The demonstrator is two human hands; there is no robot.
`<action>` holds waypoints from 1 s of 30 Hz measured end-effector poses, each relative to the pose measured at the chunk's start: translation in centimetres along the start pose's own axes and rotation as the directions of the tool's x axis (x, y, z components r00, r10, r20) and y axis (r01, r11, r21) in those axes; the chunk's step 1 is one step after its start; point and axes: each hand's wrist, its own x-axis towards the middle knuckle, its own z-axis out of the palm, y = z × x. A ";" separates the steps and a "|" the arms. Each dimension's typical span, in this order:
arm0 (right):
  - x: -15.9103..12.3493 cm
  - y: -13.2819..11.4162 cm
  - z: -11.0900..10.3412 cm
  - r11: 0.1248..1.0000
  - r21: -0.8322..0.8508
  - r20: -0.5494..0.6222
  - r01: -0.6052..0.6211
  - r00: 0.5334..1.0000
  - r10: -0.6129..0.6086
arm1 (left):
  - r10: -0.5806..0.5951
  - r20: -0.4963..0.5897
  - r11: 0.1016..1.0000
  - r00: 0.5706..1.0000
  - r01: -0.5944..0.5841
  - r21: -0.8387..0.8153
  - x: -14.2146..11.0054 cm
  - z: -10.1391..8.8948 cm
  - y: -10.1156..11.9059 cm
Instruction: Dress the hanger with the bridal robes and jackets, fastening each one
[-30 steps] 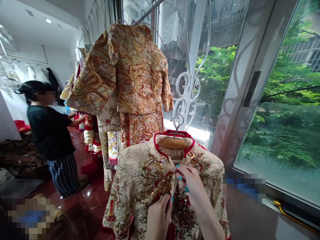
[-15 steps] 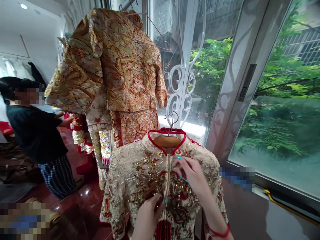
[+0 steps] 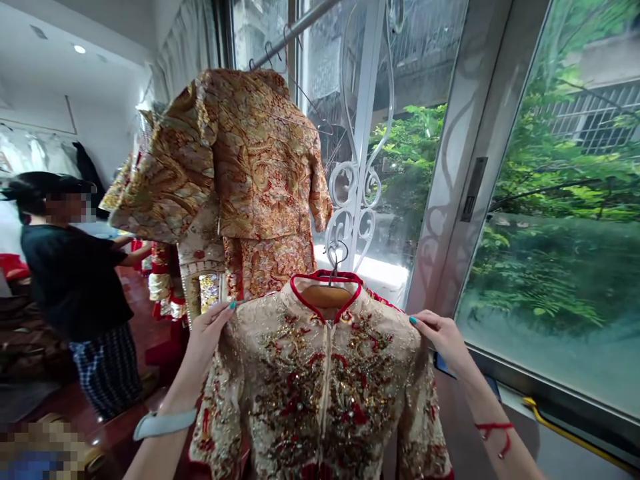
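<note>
In front of me hangs a cream embroidered jacket (image 3: 327, 380), covered in gold beads with red motifs, a red-edged stand collar and a zip (image 3: 327, 373) down the front. A wooden hanger (image 3: 325, 295) shows inside the collar. My left hand (image 3: 213, 327) pinches the cloth at the jacket's left shoulder as I see it, with part of its fingers behind the fabric. At the opposite shoulder, my right hand (image 3: 443, 337) grips the cloth between thumb and fingers. Teal nail polish shows on both thumbs.
A gold brocade jacket (image 3: 265, 153) hangs behind, from a metal rail (image 3: 300, 30). White scrollwork (image 3: 353, 193) fronts the windows at right. To the left, a person in a dark top (image 3: 75, 273) reaches toward other garments. A yellow strip (image 3: 537, 413) lies along the sill.
Both hands have left the zip area at the jacket's front and moved outward, one to each shoulder, taking hold of the cloth there. The view has tilted up slightly.
</note>
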 end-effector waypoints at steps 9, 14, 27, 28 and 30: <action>-1.6 0.5 2.2 0.982 0.170 -0.393 0.088 0.919 -0.014 | 0.160 -0.203 0.986 0.966 -0.150 0.066 -0.2 1.3 3.5; -2.7 1.7 3.0 0.968 0.225 -0.515 0.112 0.857 0.021 | 0.442 -0.130 0.893 0.887 -0.423 0.154 -3.1 1.1 4.2; -8.0 5.6 2.6 0.939 0.295 -0.336 -0.176 0.901 0.274 | -0.026 -0.059 0.999 0.998 0.028 0.040 -8.3 -1.4 -5.7; -8.1 5.5 2.9 0.944 0.280 -0.381 -0.171 0.883 0.273 | -0.017 -0.099 0.999 0.995 0.022 0.046 -8.0 -0.9 -6.0; -8.2 4.9 3.5 0.954 0.251 -0.440 -0.162 0.859 0.261 | -0.035 -0.123 0.999 0.992 0.038 0.026 -7.0 -0.1 -5.8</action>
